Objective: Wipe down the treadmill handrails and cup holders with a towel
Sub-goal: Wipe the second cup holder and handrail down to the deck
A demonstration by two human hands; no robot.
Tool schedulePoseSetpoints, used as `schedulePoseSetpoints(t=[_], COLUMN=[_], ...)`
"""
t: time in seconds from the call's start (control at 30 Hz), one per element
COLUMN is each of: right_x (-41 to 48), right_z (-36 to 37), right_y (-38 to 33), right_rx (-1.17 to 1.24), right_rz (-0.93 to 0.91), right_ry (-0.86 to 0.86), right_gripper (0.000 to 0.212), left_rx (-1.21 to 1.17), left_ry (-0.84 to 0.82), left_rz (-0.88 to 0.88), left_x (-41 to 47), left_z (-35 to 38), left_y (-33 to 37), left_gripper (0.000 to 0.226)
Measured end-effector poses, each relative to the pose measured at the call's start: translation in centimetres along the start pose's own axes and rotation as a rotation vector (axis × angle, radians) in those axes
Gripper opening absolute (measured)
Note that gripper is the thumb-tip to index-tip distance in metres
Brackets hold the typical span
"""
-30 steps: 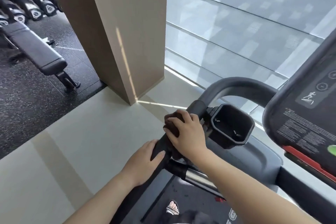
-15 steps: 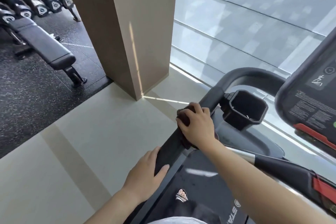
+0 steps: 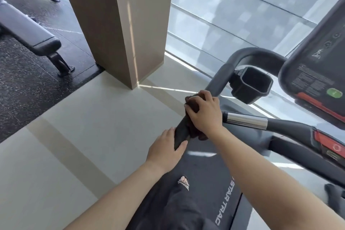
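Left hand (image 3: 166, 152) wrapped around lower end of the left handrail (image 3: 220, 78), thumb on top. Just above it, right hand (image 3: 204, 115) clenched on a dark brown towel (image 3: 192, 103), pressing it around the rail. Beyond, empty cup holder (image 3: 251, 84) beside the rail's bend; console (image 3: 317, 61) further right.

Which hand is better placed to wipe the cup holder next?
Probably the right hand: it already grips the dark towel on the handrail, nearer the cup holder. The left hand holds no towel.
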State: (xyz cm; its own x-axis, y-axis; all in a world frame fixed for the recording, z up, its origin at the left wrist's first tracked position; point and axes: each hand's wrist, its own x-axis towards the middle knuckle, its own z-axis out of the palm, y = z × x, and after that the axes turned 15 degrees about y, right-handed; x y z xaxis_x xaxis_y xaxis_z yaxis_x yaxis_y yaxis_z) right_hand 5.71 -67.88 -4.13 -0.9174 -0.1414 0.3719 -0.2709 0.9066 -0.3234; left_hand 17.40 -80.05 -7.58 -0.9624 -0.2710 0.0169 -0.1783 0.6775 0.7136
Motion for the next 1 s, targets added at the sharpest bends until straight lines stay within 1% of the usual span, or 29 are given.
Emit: schedulePoseSetpoints(t=[0.1, 0.23, 0.3, 0.43, 0.5, 0.6, 0.73, 0.9, 1.0], right_x=[-0.5, -3.0, -2.2, 0.4, 0.6, -1.1, -1.6, 0.7, -0.1], right_z=[-0.1, 0.2, 0.3, 0.8, 0.9, 0.7, 0.5, 0.8, 0.5], right_y=[-0.7, -0.2, 0.1, 0.7, 0.8, 0.8, 1.4, 0.8, 0.6], right_rx=[-0.036, 0.097, 0.107, 0.047, 0.033, 0.072, 0.149, 0.052, 0.048], right_rz=[0.008, -0.002, -0.001, 0.006, -0.008, -0.065, -0.092, -0.106, -0.101], right_ry=[-0.003, 0.073, 0.061, 0.033, 0.053, 0.077, 0.052, -0.035, -0.006], right_gripper=[0.033, 0.029, 0.028, 0.03, 0.029, 0.028, 0.029, 0.03, 0.031], left_rx=[0.011, -0.013, -0.012, -0.008, -0.006, -0.013, -0.025, 0.007, 0.037], left_ry=[0.001, 0.01, 0.007, -0.011, -0.007, 0.009, 0.017, 0.0, -0.007], left_rz=[-0.002, -0.017, -0.02, -0.023, -0.031, -0.048, -0.061, -0.07, -0.086], left_x=[0.0, 0.1, 0.1, 0.0, 0.0, -0.1, 0.0, -0.1, -0.5], left_z=[-0.1, -0.1, -0.2, -0.3, -0.3, -0.2, 0.1, 0.1, -0.1], left_y=[0.1, 0.3, 0.3, 0.3, 0.4, 0.5, 0.5, 0.3, 0.3], left_gripper=[0.048, 0.041, 0.041, 0.047, 0.049, 0.046, 0.044, 0.052, 0.055])
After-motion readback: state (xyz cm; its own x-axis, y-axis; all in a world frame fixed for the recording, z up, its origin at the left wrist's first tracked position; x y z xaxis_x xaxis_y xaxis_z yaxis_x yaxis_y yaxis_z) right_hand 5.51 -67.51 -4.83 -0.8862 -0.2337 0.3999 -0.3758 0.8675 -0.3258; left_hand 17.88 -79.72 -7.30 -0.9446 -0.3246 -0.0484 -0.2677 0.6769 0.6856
